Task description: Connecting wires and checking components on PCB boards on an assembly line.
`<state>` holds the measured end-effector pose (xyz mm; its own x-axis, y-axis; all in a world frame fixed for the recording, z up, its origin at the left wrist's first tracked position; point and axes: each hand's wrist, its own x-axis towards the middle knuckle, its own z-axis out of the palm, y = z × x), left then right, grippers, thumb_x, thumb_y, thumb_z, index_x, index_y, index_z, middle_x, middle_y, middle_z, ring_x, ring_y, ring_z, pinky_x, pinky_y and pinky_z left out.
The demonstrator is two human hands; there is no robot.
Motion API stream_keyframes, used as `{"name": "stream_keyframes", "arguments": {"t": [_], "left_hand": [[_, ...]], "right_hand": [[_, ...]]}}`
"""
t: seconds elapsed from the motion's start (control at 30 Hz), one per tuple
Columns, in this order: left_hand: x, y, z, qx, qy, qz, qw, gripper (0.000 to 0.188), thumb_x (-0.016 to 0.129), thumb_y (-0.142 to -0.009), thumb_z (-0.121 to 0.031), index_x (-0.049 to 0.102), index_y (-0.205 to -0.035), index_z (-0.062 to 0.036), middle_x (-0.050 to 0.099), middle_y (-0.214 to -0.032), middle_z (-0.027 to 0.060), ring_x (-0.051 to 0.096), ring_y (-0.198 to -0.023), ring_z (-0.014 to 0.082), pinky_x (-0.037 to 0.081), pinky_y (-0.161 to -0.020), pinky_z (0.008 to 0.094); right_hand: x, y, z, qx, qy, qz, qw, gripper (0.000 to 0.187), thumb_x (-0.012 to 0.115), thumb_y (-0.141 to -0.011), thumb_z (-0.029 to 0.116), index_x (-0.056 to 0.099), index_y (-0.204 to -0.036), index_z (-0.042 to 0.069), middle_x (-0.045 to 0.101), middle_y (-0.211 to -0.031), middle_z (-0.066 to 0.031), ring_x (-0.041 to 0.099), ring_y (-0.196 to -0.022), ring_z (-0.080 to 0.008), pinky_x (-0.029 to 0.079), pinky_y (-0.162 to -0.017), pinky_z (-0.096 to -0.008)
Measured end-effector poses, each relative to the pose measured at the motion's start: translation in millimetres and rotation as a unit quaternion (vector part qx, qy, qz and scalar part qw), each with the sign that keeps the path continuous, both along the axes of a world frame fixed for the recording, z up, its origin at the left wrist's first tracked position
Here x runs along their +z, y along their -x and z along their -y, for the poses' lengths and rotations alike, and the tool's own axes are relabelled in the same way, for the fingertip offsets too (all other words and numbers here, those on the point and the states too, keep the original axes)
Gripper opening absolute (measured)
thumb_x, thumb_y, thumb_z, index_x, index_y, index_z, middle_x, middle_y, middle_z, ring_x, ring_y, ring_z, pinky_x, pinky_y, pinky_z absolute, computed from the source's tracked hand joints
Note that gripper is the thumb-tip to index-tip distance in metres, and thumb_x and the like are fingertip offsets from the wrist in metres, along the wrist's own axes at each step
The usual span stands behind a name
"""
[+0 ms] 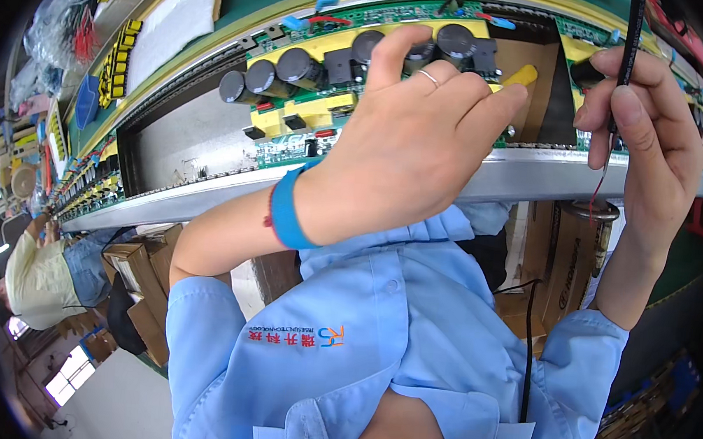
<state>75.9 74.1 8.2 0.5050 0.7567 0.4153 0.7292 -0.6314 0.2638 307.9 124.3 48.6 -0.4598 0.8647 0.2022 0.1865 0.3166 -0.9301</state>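
Note:
My left hand [407, 145], with a blue wristband [288, 210] and a ring, reaches over a green circuit board [274, 154] with its fingers bent down. One finger is raised beside the round black capacitors [299, 67]; the other fingertips are mostly hidden, so what they hold does not show. A yellow piece [521, 75] sticks out by the finger at the right. Raised at the right, my right hand [651, 132] pinches a slim black cable [627, 55] between thumb and fingers. A thin red wire [598, 185] hangs below the pinch.
The board sits in a long metal-edged conveyor frame [529, 171], with more boards along it. Yellow parts [119, 61] and clear plastic bags [62, 11] lie to the left. Cardboard boxes [550, 260] stand below. Another person [45, 278] works at the far left.

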Motion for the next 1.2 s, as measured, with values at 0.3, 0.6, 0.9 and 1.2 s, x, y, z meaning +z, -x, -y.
{"name": "stream_keyframes", "arguments": {"t": [0.3,0.6,0.9,1.2], "left_hand": [[-12.5,-19.6,-3.8,0.02,-0.016,-0.052,0.998,0.062,0.077,-0.07,-0.01,0.056,-0.129,-0.0093,0.06,-0.087,0.0026,0.059,-0.085,0.0193,0.028,-0.102,0.0443],[5.8,-23.2,-2.6,0.031,-0.002,-0.129,0.991,0.065,0.078,-0.07,-0.008,0.056,-0.131,-0.0111,0.062,-0.09,0.0014,0.062,-0.086,0.0173,0.029,-0.101,0.0436],[11.7,17.6,4.9,0.062,0.018,0.111,0.992,0.068,0.079,-0.072,-0.002,0.053,-0.134,-0.0025,0.069,-0.098,0.0058,0.061,-0.087,0.0143,0.039,-0.096,0.0299],[1.1,59.0,30.7,0.161,0.056,0.148,0.974,0.068,0.076,-0.076,-0.002,0.05,-0.138,0.0004,0.066,-0.101,0.0077,0.058,-0.089,0.0124,0.047,-0.087,0.0273]], "right_hand": [[-16.8,-30.7,6.6,-0.016,0.022,-0.006,1.0,0.033,0.049,-0.101,0.022,0.057,-0.122,-0.003,0.062,-0.08,-0.0064,0.05,-0.059,-0.0064,0.038,-0.054,-0.0185],[-25.6,-37.4,4.2,-0.01,0.029,-0.019,0.999,0.032,0.049,-0.101,0.021,0.056,-0.121,-0.002,0.061,-0.079,-0.0044,0.047,-0.058,-0.0049,0.035,-0.053,-0.0175],[-42.9,-11.5,12.3,0.03,0.063,-0.028,0.997,0.018,0.052,-0.099,0.018,0.058,-0.106,0.003,0.055,-0.076,0.0037,0.044,-0.061,-0.0008,0.029,-0.053,-0.0167],[-55.5,39.6,17.2,0.053,-0.304,0.383,0.871,0.035,0.063,-0.075,0.005,0.066,-0.108,0.017,0.062,-0.063,-0.0053,0.063,-0.056,-0.0243,0.045,-0.047,-0.0372]]}}
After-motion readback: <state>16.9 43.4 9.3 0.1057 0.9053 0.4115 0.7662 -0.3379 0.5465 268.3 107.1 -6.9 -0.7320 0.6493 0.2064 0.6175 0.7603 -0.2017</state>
